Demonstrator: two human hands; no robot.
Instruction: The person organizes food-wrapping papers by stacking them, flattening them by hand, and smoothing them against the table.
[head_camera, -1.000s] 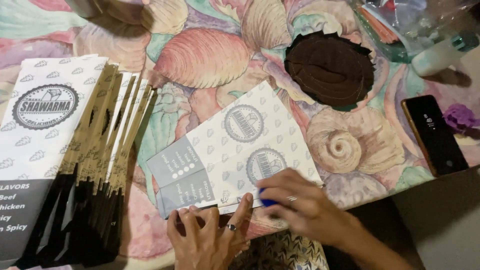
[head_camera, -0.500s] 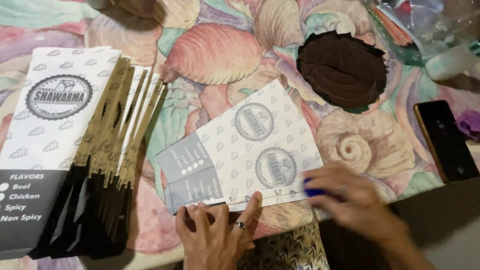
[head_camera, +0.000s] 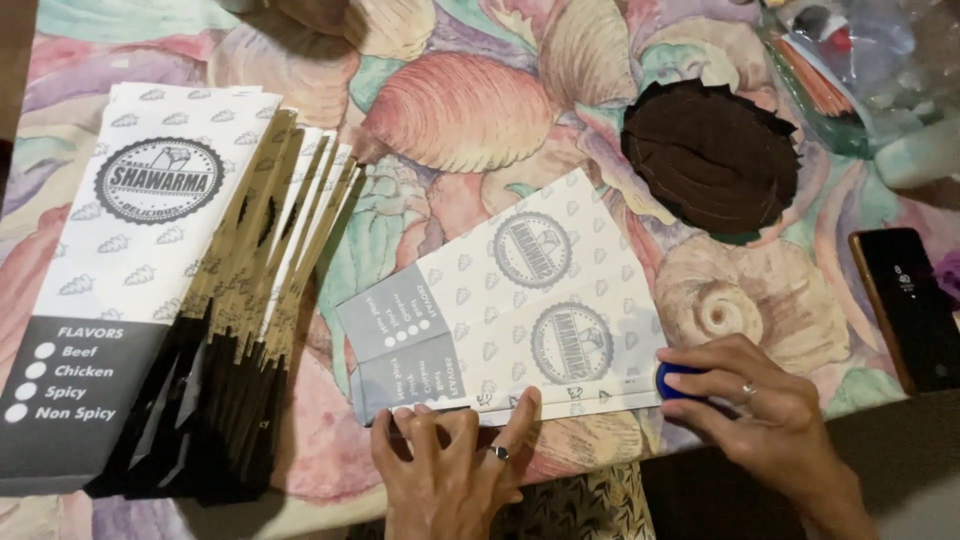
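A flat white paper sleeve (head_camera: 510, 310) with round printed marks and a grey end lies open on the shell-patterned tablecloth (head_camera: 460, 110). My left hand (head_camera: 450, 465) presses flat on its near edge, fingers spread, a ring on one finger. My right hand (head_camera: 755, 405) grips a small blue object (head_camera: 668, 380), probably a glue stick, at the sleeve's right near corner.
A fanned stack of matching folded sleeves (head_camera: 180, 290) lies at the left. A pile of dark brown round cutouts (head_camera: 712, 155) sits at the back right. A black phone (head_camera: 910, 305) lies at the right edge, with plastic bags (head_camera: 860, 60) behind it.
My right hand has slid the blue object rightward along the sleeve's near edge to its right corner. My left hand stays pressed on the edge.
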